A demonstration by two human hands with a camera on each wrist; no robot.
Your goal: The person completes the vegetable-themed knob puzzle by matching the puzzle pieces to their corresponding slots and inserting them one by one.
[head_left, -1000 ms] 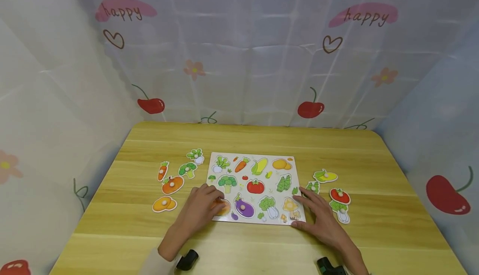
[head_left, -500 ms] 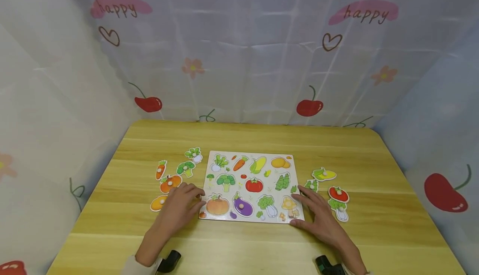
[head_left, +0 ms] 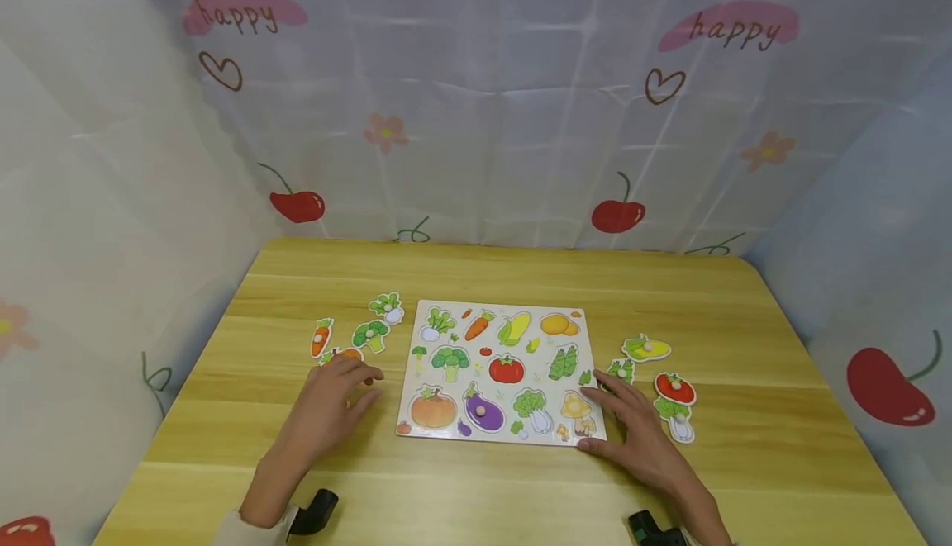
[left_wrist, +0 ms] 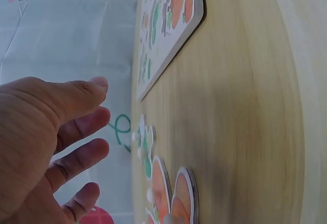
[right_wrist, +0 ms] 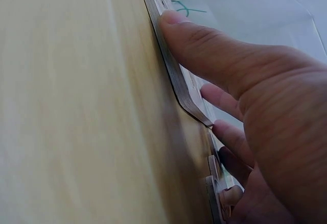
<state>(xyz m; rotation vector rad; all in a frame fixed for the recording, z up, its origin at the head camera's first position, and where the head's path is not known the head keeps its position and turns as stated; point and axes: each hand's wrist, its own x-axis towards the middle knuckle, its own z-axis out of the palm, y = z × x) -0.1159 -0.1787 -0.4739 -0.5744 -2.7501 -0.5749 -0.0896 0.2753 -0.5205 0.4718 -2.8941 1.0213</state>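
My left hand (head_left: 323, 405) hovers over the loose pieces left of the board, its fingers loosely bent and holding nothing. By its fingertips lies the knobbed pumpkin piece (head_left: 349, 354), partly covered. The orange potato piece (left_wrist: 183, 198) shows in the left wrist view but is hidden under the hand in the head view. My right hand (head_left: 635, 430) rests at the lower right corner of the vegetable puzzle board (head_left: 537, 364), thumb on the front edge and fingers along the right side. An eggplant piece (head_left: 487, 415) with a knob sits in its slot.
On the left lie carrot (head_left: 321, 338), broccoli (head_left: 369, 336) and radish (head_left: 387, 308) pieces. Right of the board are corn (head_left: 645, 348), asparagus (head_left: 621, 371), tomato (head_left: 675, 389) and bok choy (head_left: 678, 422) pieces, close behind the right hand. A printed curtain (head_left: 476, 158) stands behind the table.
The left hand has moved left off the board's pumpkin slot, over to the loose pieces, covering the potato piece. The board's left end has shifted slightly left. The right hand has stayed at the corner.
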